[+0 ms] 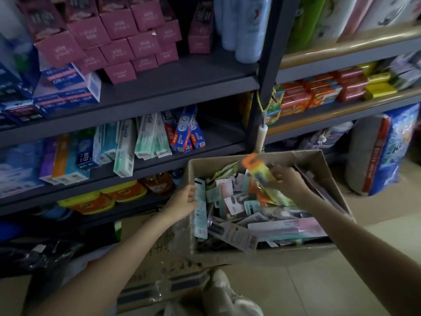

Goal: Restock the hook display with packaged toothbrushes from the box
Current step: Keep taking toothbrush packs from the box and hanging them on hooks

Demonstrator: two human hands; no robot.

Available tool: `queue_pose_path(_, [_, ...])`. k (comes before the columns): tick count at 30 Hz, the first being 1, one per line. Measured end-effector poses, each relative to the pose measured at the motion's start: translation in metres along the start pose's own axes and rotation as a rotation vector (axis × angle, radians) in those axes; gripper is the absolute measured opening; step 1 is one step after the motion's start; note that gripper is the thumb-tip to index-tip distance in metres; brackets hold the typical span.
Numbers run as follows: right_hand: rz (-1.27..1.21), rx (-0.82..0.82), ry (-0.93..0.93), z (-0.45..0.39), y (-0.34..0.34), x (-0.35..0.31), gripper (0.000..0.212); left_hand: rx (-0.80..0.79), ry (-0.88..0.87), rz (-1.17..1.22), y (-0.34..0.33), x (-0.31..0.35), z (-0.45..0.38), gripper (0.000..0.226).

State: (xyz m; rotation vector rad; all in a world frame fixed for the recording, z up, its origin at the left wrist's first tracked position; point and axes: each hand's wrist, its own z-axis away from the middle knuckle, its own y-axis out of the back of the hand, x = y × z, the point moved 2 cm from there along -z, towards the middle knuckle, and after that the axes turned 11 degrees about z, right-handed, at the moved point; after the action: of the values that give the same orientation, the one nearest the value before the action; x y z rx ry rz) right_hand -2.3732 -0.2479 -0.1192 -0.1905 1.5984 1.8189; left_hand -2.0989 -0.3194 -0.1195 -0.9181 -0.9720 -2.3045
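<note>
An open cardboard box (pixel 319 169) stands on the floor, full of several packaged toothbrushes (pixel 287 228) lying in a jumble. My left hand (pixel 183 201) grips a teal toothbrush pack (pixel 201 215) that stands upright at the box's left wall. My right hand (pixel 288 180) pinches an orange and yellow toothbrush pack (pixel 255 168) lifted above the pile, its orange hanger tab pointing up and left. No hook display is in view.
Dark metal shelves (pixel 182 87) rise behind the box, holding toothpaste cartons (pixel 145 137), pink boxes (pixel 118 26) and soap packs (pixel 319 92). A flattened cardboard sheet (pixel 159 258) lies on the floor at the left. A tissue bundle (pixel 387 151) stands at the right. My shoe (pixel 230 295) is below.
</note>
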Motion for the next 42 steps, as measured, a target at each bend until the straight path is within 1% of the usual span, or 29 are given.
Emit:
queue_pose_path(1, [-0.156, 0.029, -0.006, -0.001, 0.004, -0.008, 0.012, -0.011, -0.019, 0.015, 0.0, 0.005, 0.0, 0.045])
queue_pose_path(3, [-0.379, 0.034, -0.005, -0.002, 0.012, -0.026, 0.022, -0.044, -0.068, 0.046, -0.003, 0.02, 0.001, 0.049])
queue_pose_path(4, [-0.49, 0.016, -0.004, -0.002, 0.014, -0.035, 0.023, -0.068, -0.092, 0.072, -0.006, 0.028, 0.002, 0.052])
queue_pose_path(6, [-0.704, -0.072, -0.014, 0.002, 0.014, -0.054, 0.014, -0.123, -0.125, 0.153, -0.014, 0.045, 0.004, 0.061])
queue_pose_path(7, [-0.772, -0.115, -0.015, 0.004, 0.012, -0.061, 0.014, -0.14, -0.142, 0.205, -0.019, 0.054, 0.006, 0.063])
queue_pose_path(8, [-0.789, -0.145, -0.01, 0.004, 0.007, -0.065, 0.015, -0.142, -0.154, 0.264, -0.023, 0.062, 0.006, 0.063])
queue_pose_path(10, [-0.696, -0.184, 0.046, 0.006, 0.001, -0.069, 0.019, -0.084, -0.152, 0.352, -0.03, 0.072, 0.005, 0.064])
queue_pose_path(11, [-0.647, -0.201, 0.081, 0.006, -0.001, -0.071, 0.02, -0.044, -0.154, 0.359, -0.031, 0.075, 0.002, 0.062])
queue_pose_path(13, [-0.577, -0.202, 0.115, 0.003, -0.003, -0.067, 0.02, 0.021, -0.165, 0.331, -0.029, 0.073, -0.003, 0.049])
queue_pose_path(14, [-0.508, -0.165, 0.12, -0.003, -0.003, -0.06, 0.02, 0.05, -0.165, 0.311, -0.026, 0.068, -0.006, 0.04])
queue_pose_path(15, [-0.376, -0.098, 0.121, -0.01, -0.001, -0.051, 0.021, 0.076, -0.151, 0.298, -0.022, 0.062, -0.008, 0.031])
queue_pose_path(17, [0.053, 0.052, 0.105, -0.027, 0.002, -0.025, 0.028, 0.124, -0.115, 0.314, -0.011, 0.048, -0.008, 0.023])
queue_pose_path(18, [0.203, 0.08, 0.057, -0.033, 0.001, -0.01, 0.033, 0.138, -0.097, 0.336, -0.007, 0.041, -0.007, 0.023])
queue_pose_path(19, [0.285, 0.044, -0.009, -0.038, -0.002, 0.005, 0.038, 0.148, -0.08, 0.347, -0.002, 0.035, -0.005, 0.024])
queue_pose_path(21, [0.299, -0.127, -0.101, -0.039, -0.013, 0.025, 0.048, 0.165, -0.046, 0.339, 0.005, 0.023, -0.003, 0.027])
queue_pose_path(22, [0.286, -0.21, -0.097, -0.036, -0.02, 0.028, 0.051, 0.169, -0.033, 0.34, 0.008, 0.018, -0.002, 0.028])
queue_pose_path(23, [0.284, -0.249, -0.082, -0.033, -0.027, 0.03, 0.052, 0.171, -0.025, 0.346, 0.011, 0.015, -0.001, 0.03])
queue_pose_path(26, [0.297, -0.196, 0.008, -0.027, -0.035, 0.015, 0.047, 0.15, -0.032, 0.35, 0.018, 0.012, -0.002, 0.031])
queue_pose_path(28, [0.18, -0.17, 0.072, -0.023, -0.031, -0.006, 0.035, 0.113, -0.052, 0.373, 0.024, 0.014, 0.0, 0.03])
queue_pose_path(30, [-0.004, -0.155, 0.13, -0.017, -0.021, -0.032, 0.014, 0.08, -0.083, 0.451, 0.033, 0.018, 0.003, 0.025])
queue_pose_path(32, [-0.186, -0.224, 0.174, -0.009, -0.008, -0.06, 0.017, 0.052, -0.114, 0.525, 0.047, 0.022, 0.009, 0.018])
queue_pose_path(34, [-0.351, -0.293, 0.177, -0.002, 0.004, -0.084, 0.013, 0.035, -0.143, 0.589, 0.064, 0.026, 0.015, 0.019])
queue_pose_path(36, [-0.457, -0.328, 0.18, 0.001, 0.015, -0.111, 0.011, 0.043, -0.171, 0.662, 0.084, 0.029, 0.023, 0.019])
queue_pose_path(38, [-0.551, -0.351, 0.191, 0.002, 0.023, -0.14, 0.005, 0.071, -0.215, 0.711, 0.109, 0.033, 0.035, 0.018])
queue_pose_path(40, [-0.636, -0.365, 0.209, 0.0, 0.027, -0.171, 0.01, 0.115, -0.276, 0.737, 0.137, 0.036, 0.049, 0.017])
queue_pose_path(42, [-0.612, -0.322, 0.267, -0.002, 0.029, -0.207, 0.011, 0.175, -0.349, 0.756, 0.171, 0.037, 0.065, 0.017])
